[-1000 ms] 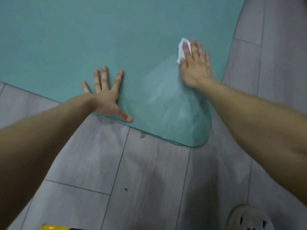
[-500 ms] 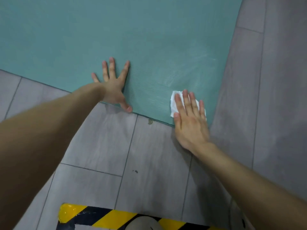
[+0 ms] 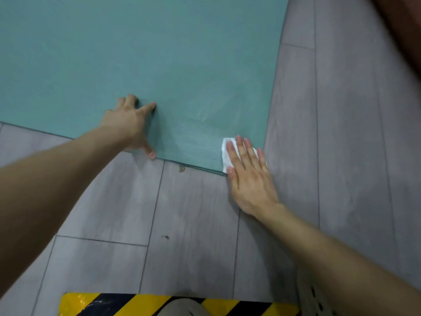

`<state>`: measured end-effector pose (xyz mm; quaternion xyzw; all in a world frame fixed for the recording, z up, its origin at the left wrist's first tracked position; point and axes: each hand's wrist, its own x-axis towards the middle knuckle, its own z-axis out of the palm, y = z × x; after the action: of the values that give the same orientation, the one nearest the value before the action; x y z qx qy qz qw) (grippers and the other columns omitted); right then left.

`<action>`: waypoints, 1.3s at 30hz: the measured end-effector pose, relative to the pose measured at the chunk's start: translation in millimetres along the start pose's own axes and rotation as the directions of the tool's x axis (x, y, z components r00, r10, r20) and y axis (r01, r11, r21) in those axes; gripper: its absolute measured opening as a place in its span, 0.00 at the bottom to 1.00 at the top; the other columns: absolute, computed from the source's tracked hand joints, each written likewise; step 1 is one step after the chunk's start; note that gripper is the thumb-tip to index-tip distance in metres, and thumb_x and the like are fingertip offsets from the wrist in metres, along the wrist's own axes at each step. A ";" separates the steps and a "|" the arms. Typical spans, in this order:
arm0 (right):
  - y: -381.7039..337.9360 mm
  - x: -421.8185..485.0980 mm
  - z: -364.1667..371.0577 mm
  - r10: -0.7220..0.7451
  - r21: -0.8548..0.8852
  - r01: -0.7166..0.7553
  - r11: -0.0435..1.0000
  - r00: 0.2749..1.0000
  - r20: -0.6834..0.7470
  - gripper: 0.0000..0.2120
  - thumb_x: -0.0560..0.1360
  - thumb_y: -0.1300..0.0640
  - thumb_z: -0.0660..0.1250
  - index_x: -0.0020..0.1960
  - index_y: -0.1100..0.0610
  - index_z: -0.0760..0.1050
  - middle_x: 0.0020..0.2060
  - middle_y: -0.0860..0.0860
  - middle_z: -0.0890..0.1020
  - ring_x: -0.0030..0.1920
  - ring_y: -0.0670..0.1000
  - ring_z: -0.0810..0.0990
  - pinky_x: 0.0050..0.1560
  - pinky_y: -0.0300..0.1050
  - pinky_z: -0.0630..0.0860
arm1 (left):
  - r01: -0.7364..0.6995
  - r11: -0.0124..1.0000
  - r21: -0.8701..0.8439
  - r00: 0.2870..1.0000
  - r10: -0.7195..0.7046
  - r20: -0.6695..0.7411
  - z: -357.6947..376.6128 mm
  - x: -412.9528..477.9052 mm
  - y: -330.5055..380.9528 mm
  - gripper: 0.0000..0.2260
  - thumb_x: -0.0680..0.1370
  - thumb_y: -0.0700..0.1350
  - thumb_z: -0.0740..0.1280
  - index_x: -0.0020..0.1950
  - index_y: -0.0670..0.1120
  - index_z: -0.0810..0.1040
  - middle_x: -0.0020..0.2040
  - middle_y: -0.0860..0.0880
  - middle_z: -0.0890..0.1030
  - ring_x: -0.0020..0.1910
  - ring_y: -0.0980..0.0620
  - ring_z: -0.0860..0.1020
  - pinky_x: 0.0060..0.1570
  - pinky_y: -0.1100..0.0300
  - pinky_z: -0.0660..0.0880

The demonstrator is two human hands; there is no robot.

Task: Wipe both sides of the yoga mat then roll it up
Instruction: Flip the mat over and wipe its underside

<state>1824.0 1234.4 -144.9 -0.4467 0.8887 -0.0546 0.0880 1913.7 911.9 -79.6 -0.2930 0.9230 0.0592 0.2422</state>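
Observation:
A teal yoga mat (image 3: 141, 55) lies flat on the grey floor and fills the upper left of the view. Its near right corner is by my right hand (image 3: 249, 179), which presses a white wipe (image 3: 227, 153) flat onto that corner with straight fingers. My left hand (image 3: 131, 124) rests on the mat's near edge further left, fingers spread and slightly bent, thumb at the edge. A faint damp streak shows on the mat above the wipe.
Grey plank flooring (image 3: 341, 156) surrounds the mat on the right and near side. A yellow-and-black striped strip (image 3: 86, 304) runs along the bottom edge. A perforated light shoe (image 3: 316, 297) shows at the bottom right. A small brown speck (image 3: 181, 168) lies by the mat's edge.
My right hand swept the wipe from higher up on the mat down to the near right corner. The curled corner now lies flat. My left hand's fingers have drawn in slightly.

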 end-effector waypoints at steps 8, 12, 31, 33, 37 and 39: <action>11.1 205.1 -22.0 0.172 0.021 -0.172 0.985 0.985 0.027 0.31 0.86 0.46 0.44 0.86 0.53 0.42 0.86 0.55 0.45 0.85 0.55 0.42 0.83 0.60 0.39 | -0.050 0.998 0.025 0.999 0.050 -0.010 6.4 -10.3 -5.7 0.62 0.57 0.73 0.80 0.84 0.62 0.53 0.81 0.46 0.59 0.79 0.41 0.61 0.70 0.38 0.73; -80.1 114.0 7.4 -0.271 -0.003 0.272 0.962 0.962 0.015 0.31 0.85 0.48 0.49 0.86 0.53 0.47 0.86 0.54 0.49 0.85 0.55 0.45 0.83 0.60 0.42 | -0.064 0.998 0.013 0.996 0.064 -0.059 -2.4 -6.2 -3.5 0.61 0.50 0.71 0.83 0.80 0.60 0.64 0.73 0.47 0.70 0.69 0.39 0.71 0.62 0.43 0.78; -29.9 209.3 -63.9 -0.175 -0.079 0.196 0.977 0.959 0.222 0.27 0.89 0.47 0.47 0.86 0.51 0.52 0.85 0.51 0.55 0.85 0.52 0.52 0.84 0.53 0.50 | -0.056 0.997 -0.052 0.998 0.055 -0.026 1.9 -5.2 -4.2 0.59 0.50 0.67 0.86 0.78 0.58 0.66 0.68 0.46 0.70 0.65 0.40 0.70 0.63 0.46 0.78; -13.3 226.7 -121.5 -0.250 -0.129 0.295 0.947 0.926 0.284 0.26 0.89 0.45 0.47 0.86 0.49 0.53 0.85 0.49 0.56 0.84 0.51 0.54 0.83 0.50 0.53 | -0.062 0.998 -0.033 0.998 0.062 -0.006 -2.5 -5.5 -1.0 0.59 0.49 0.68 0.85 0.76 0.57 0.67 0.66 0.47 0.70 0.64 0.40 0.70 0.58 0.46 0.80; -10.2 223.2 -216.9 -0.453 -0.219 0.616 0.757 0.736 0.503 0.28 0.87 0.40 0.44 0.86 0.43 0.51 0.85 0.45 0.55 0.83 0.51 0.58 0.83 0.51 0.56 | -0.049 0.998 0.041 0.997 0.046 0.066 -5.5 -3.0 1.4 0.61 0.47 0.71 0.83 0.76 0.56 0.65 0.64 0.46 0.68 0.62 0.39 0.71 0.57 0.44 0.81; -5.0 218.0 -229.2 -0.490 -0.245 0.703 0.668 0.663 0.566 0.28 0.86 0.39 0.43 0.85 0.41 0.50 0.85 0.44 0.54 0.83 0.51 0.58 0.82 0.53 0.57 | -0.023 0.997 0.077 0.995 0.015 0.101 -13.7 -4.8 10.0 0.61 0.48 0.70 0.84 0.76 0.57 0.62 0.65 0.45 0.67 0.64 0.38 0.71 0.58 0.39 0.80</action>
<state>1653.3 1060.4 56.8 -0.7274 0.6256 0.2287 0.1647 1905.7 919.1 -65.6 -0.2713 0.9140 0.0400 0.2990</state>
